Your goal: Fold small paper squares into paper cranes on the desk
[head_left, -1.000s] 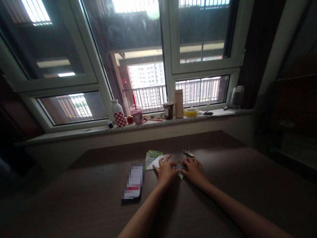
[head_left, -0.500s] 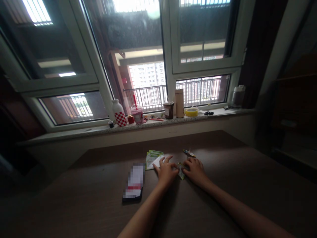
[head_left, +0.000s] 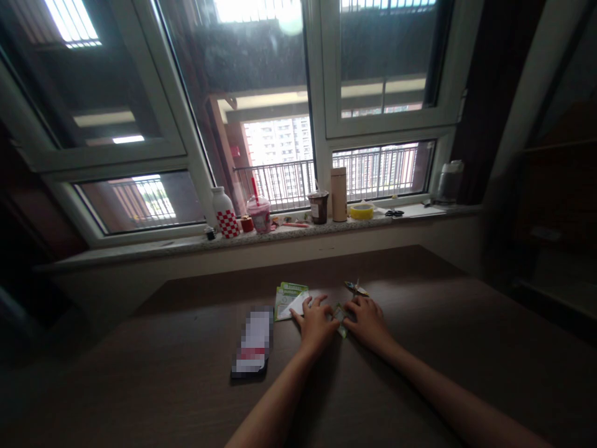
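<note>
Left hand [head_left: 318,323] nine o'clock, right hand [head_left: 368,319] three o'clock, fingertips at green paper [head_left: 341,315]; whether pinched, cannot tell. Seemingly folding; next move likely calls for steadied edges.

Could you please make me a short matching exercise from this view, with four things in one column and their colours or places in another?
Things:
1. Phone
2. Tape
3. Small paper
4. Flask

Colours or places:
A. Between left hand and right hand
B. Tan, upright
C. Yellow
D. On the table, left of both hands

Pairs: 1-D, 2-C, 3-A, 4-B
</note>
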Demonstrator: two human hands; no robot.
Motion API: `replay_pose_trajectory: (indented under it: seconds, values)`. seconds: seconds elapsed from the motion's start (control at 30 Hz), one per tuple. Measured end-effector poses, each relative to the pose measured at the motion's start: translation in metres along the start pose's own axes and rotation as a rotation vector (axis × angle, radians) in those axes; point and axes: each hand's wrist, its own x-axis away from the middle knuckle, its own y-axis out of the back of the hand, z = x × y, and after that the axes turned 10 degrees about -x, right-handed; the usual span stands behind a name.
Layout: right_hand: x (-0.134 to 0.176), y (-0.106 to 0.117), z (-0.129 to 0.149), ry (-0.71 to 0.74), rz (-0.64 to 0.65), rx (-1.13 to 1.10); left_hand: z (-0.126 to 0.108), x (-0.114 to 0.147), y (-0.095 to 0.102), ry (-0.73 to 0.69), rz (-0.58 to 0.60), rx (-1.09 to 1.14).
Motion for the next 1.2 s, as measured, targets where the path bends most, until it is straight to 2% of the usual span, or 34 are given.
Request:
replay_pose_trajectory:
  seconds: [0.37, 0.57, 0.83, 1.2]
  values:
    - [0.000, 0.000, -0.006, -0.008, -0.001, -0.043, 0.004, 0.001, 0.000, 0.008, -0.005, 0.078]
    - [-0.001, 0.001, -0.013, 0.011, 0.006, -0.155, 0.004, 0.000, -0.002, 0.012, -0.009, 0.095]
    - [-0.003, 0.008, -0.026, 0.034, 0.080, -0.320, 0.006, -0.001, -0.004, 0.016, 0.009, 0.051]
    - [-0.002, 0.004, -0.027, 0.076, 0.034, -0.302, 0.007, -0.001, -0.005, 0.013, -0.020, 0.102]
